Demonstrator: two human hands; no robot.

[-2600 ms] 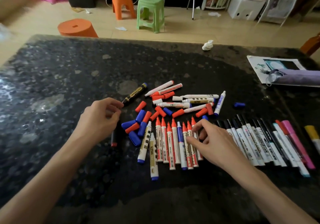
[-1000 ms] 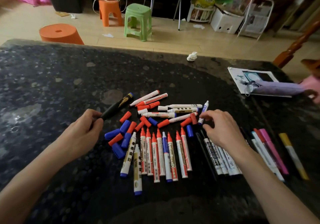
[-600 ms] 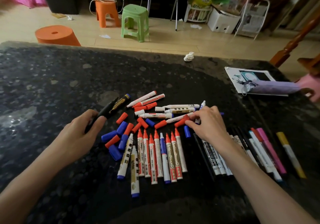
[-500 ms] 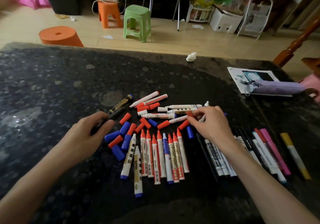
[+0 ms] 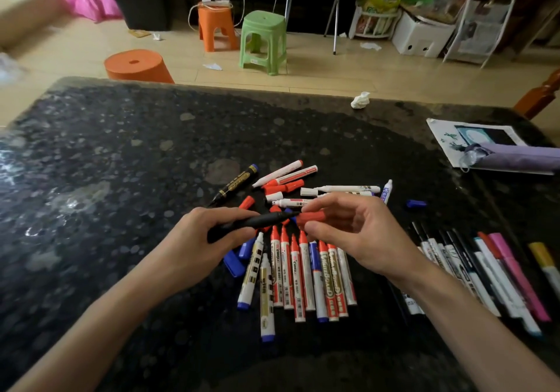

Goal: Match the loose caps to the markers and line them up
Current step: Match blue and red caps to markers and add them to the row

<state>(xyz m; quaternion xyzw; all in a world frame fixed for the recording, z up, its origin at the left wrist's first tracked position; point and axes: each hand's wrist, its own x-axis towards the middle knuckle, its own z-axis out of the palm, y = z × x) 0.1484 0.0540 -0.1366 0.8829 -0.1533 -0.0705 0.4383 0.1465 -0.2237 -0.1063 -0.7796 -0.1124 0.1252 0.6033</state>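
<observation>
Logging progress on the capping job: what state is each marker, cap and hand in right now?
black marker: uncapped, gripped by the left hand
red cap: off, pinched by the right hand next to the black marker's tip
red-capped markers: capped, lying side by side
blue cap: loose on the table
black-and-gold marker: lying down, tip bare

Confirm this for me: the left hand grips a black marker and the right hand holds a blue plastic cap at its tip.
Wrong on colour: the head view shows the right hand pinching a red plastic cap, not a blue one. The left hand does grip the black marker, cap at its tip.
</observation>
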